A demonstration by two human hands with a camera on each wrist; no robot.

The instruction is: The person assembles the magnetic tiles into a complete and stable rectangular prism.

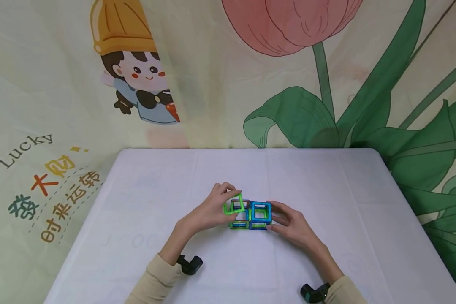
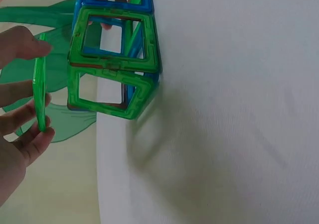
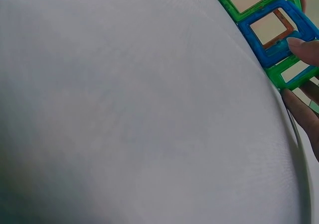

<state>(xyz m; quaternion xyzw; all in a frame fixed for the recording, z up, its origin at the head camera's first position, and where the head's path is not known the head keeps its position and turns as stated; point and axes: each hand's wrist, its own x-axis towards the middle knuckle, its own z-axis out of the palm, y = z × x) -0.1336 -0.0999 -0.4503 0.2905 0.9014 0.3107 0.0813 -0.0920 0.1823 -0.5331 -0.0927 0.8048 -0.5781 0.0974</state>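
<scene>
My left hand (image 1: 214,205) pinches a green square magnetic tile (image 2: 40,82) between thumb and fingertips; the left wrist view shows it edge-on, a small gap away from the built block. That block of magnetic tiles (image 1: 260,221) stands on the table, made of blue and green open frames, with a brownish one among them. At its right end my right hand (image 1: 294,226) holds it, the thumb on a blue tile (image 3: 255,41) and a finger at the lower corner. Some of the right hand's fingers are hidden behind the frames in the right wrist view.
A white-covered table (image 1: 167,177) lies under the hands. Behind it hangs a printed cloth (image 1: 209,84) with a cartoon child, a large flower and leaves. Black wrist cameras (image 1: 190,265) are strapped on at both sleeves.
</scene>
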